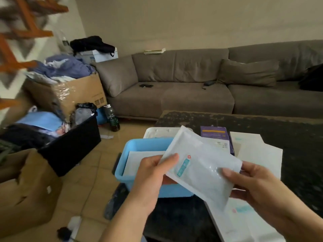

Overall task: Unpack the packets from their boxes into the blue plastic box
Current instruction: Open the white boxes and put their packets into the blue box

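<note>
I hold a white packet (pixel 201 165) with a teal label in both hands, tilted above the right half of the blue plastic box (pixel 129 149). My left hand (pixel 153 173) grips its left edge with the thumb on top. Its lower right end is pinched by my right hand (pixel 253 182). Another white packet (pixel 139 159) lies flat inside the blue box. A purple box (pixel 215 135) sits behind the held packet. White flat boxes (pixel 258 152) lie on the dark table to the right, and one more white box (pixel 237 220) lies under my right hand.
A white lid (pixel 157 132) lies behind the blue box. A grey sofa (pixel 192 88) runs along the far wall. Cardboard boxes (pixel 26 189) and a black bin (pixel 75 142) full of clothes crowd the tiled floor on the left, with a dark bottle (pixel 112 117) nearby.
</note>
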{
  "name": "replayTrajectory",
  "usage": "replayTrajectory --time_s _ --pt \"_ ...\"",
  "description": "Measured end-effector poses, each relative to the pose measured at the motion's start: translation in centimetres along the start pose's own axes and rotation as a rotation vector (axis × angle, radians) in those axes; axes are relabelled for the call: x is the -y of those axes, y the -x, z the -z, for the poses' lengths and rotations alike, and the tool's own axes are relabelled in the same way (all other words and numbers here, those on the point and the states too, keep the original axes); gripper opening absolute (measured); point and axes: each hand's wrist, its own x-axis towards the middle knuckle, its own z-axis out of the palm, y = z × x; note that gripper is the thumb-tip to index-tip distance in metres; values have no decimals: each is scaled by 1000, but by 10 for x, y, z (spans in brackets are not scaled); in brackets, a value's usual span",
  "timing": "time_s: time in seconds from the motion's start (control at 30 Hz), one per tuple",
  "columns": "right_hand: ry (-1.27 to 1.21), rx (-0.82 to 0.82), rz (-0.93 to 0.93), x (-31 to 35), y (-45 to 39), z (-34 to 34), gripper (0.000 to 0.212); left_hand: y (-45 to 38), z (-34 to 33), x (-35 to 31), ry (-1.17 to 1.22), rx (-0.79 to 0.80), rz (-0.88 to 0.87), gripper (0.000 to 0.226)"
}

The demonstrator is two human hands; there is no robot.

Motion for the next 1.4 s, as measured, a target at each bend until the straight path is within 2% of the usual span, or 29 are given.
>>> replayTrajectory --time_s 0.07,0.1,0.17,0.2,0.3,0.43,0.5,0.63,0.83,0.9,1.03,1.13,1.3,1.4 --pt "36 -39 60 11 -16 -19 29 -7 21 -12 -20 13 17 39" --pt "62 -54 80 16 -26 -30 26 -12 31 -18 -17 -15 11 32" --pt "134 -82 107 27 -44 -53 22 -27 53 -26 -22 -125 -30 14" --pt "171 -93 115 30 -54 -64 20 -36 64 -29 -86 -184 -61 13" --pt "269 -70 80 31 -83 -89 20 -61 96 -35 -435 -274 -129 23" --pt "388 -42 -22 18 -106 -107 26 -79 119 -31 -995 -185 -84 31" --pt "411 -32 -62 11 -112 -110 29 -79 121 -24 -1165 -164 -86 30" --pt "465 -30 -105 2 -121 -113 34 -77 117 -17 -1262 -200 -156 29" --pt "602 -33 -85 2 -121 -115 44 -74 111 -15 -1579 -175 -268 36" --pt "743 -36 -9 2 -118 -116 52 -72 108 -16 -1648 -158 -268 37" --pt "1214 2 206 1 -110 -119 63 -70 102 -17 -1664 -161 -253 36" --pt "1381 20 273 -2 -109 -118 64 -71 101 -16 -1664 -165 -231 32" --pt "1410 133 292 -4 -113 -117 62 -70 98 -12 -1736 -164 -196 30" --pt "1368 144 301 -1 -110 -112 59 -66 93 -12 -1778 -175 -244 27"
